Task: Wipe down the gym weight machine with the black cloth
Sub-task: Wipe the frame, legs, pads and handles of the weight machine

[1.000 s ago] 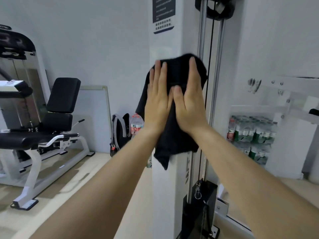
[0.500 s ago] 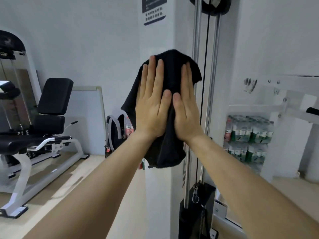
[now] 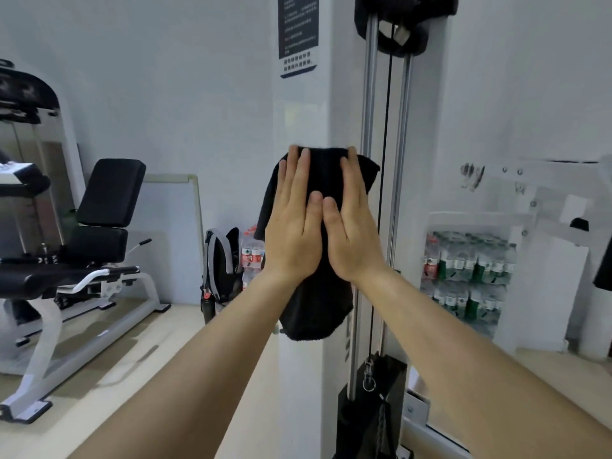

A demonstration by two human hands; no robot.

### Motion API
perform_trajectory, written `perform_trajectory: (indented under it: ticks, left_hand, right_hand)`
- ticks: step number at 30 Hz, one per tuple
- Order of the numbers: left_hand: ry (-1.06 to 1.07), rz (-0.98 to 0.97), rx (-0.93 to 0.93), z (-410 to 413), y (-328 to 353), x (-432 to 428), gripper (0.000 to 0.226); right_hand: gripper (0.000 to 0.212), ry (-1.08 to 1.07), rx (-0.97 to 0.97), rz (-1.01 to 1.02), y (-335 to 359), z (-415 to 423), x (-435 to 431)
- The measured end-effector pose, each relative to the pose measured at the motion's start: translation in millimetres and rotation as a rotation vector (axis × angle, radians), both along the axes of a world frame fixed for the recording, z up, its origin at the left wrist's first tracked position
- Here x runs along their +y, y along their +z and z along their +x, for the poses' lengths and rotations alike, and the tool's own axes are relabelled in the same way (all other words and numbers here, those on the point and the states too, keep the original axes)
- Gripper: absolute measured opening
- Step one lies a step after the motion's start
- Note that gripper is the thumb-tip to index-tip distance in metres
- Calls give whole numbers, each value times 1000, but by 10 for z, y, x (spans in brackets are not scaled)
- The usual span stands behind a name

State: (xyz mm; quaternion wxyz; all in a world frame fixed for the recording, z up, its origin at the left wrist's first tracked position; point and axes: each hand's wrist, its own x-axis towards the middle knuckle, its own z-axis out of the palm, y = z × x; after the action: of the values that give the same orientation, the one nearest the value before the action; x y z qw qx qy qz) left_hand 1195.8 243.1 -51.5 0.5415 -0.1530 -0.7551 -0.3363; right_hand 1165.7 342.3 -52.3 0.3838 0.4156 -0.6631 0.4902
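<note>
- Left hand, right hand and cloth now sit lower on post, farther below label.
- Both hands flat, fingers straight, pressing cloth to post; thumbs touching.
- Cloth at frame centre, tail hanging below wrists.
- Post runs vertical; hands level, neither nearer. Next stroke likely follows that axis.

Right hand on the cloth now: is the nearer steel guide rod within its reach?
Probably yes. The right hand presses the black cloth flat on the white column, and the guide rod runs right beside it with nothing between.
</note>
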Motion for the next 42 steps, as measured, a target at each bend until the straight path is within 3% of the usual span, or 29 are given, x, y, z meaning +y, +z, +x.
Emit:
perform_trajectory:
  ticks: [4,7,11,16,19,22,27,30,42]
  left_hand:
    - [82,-61,70,-224,410,-50,56]
    - [135,-68,121,-302,296,-86,56]
    - [117,-65,120,-295,-370,-85,56]
    - [133,-71,-11,-164,-1383,-42,58]
    - [135,-106,-96,-41,-1651,-49,60]
    - [139,-139,-115,30,-1429,-82,59]
    - [154,-156,14,-110,-506,-91,57]
    - [169,-116,56,-216,-442,-79,57]
    - [150,-68,36,-206,-2102,-26,58]
  right_hand:
    - [59,11,48,-20,374,-144,-87]
    - [58,37,74,-67,282,-164,-154]
    - [59,69,50,-68,-397,-148,-169]
    - [64,-5,-4,19,-1361,-60,-91]
    - [64,-96,-4,105,-1613,-14,-14]
    - [66,-103,16,120,-1409,7,10]
    - [63,-23,8,-37,-549,-77,-135]
    - [61,-1,41,-68,-477,-147,-168]
    - [61,49,-31,-33,-2095,-103,-119]
